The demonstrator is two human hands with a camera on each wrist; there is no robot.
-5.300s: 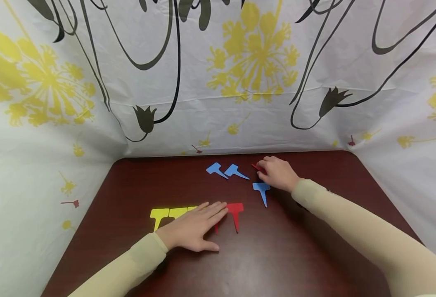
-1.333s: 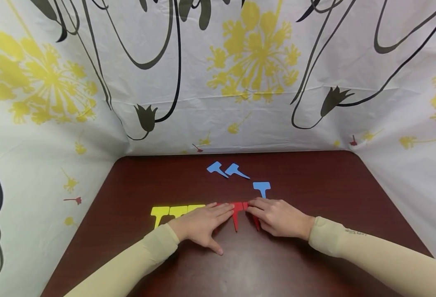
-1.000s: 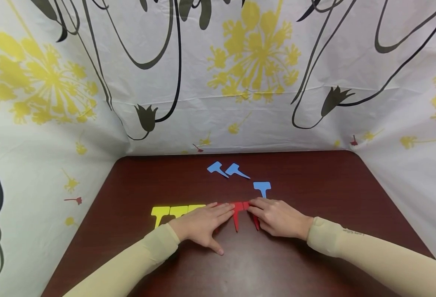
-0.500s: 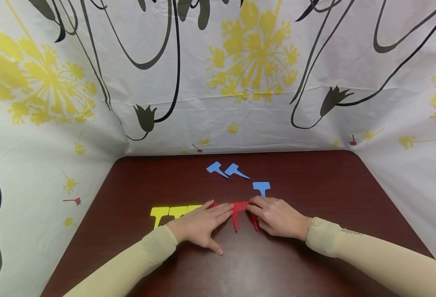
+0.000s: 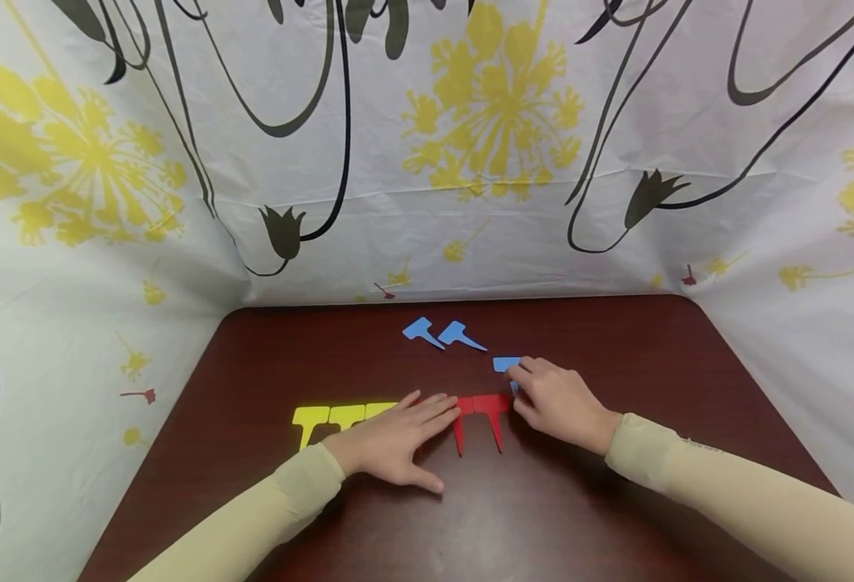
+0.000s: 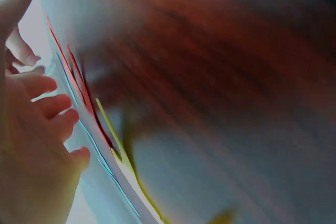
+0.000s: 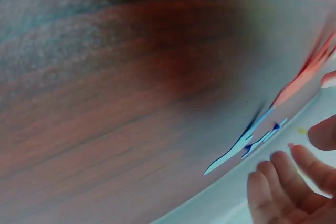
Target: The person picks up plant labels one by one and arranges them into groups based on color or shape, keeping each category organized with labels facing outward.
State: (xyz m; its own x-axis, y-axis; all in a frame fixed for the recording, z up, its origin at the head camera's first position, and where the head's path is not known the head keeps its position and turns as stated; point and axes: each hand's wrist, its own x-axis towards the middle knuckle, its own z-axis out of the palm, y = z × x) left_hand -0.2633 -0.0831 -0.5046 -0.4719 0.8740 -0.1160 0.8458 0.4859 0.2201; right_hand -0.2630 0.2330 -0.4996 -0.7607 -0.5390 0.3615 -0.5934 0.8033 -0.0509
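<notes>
T-shaped plant tags form a row on the dark red-brown table. At its left end are three yellow plant tags (image 5: 312, 416), partly covered by my left hand (image 5: 394, 440). My left hand lies flat across the row, fingers straight and thumb spread, over yellow and red tags. Two red plant tags (image 5: 491, 404) show right of its fingertips, side by side. My right hand (image 5: 565, 404) is over a blue plant tag (image 5: 505, 364) behind the red ones, hiding part of it. In the right wrist view its fingers (image 7: 286, 179) look loosely bent, with nothing visible between them.
Two more blue plant tags (image 5: 420, 330) lie tilted near the back of the table (image 5: 310, 347). A white cloth (image 5: 369, 202) with yellow and grey plant prints hangs behind the table and along both sides.
Earlier my right hand picked up a red tag near the back and set it at the row's right end. Now it has released that tag and moved up to the blue one.
</notes>
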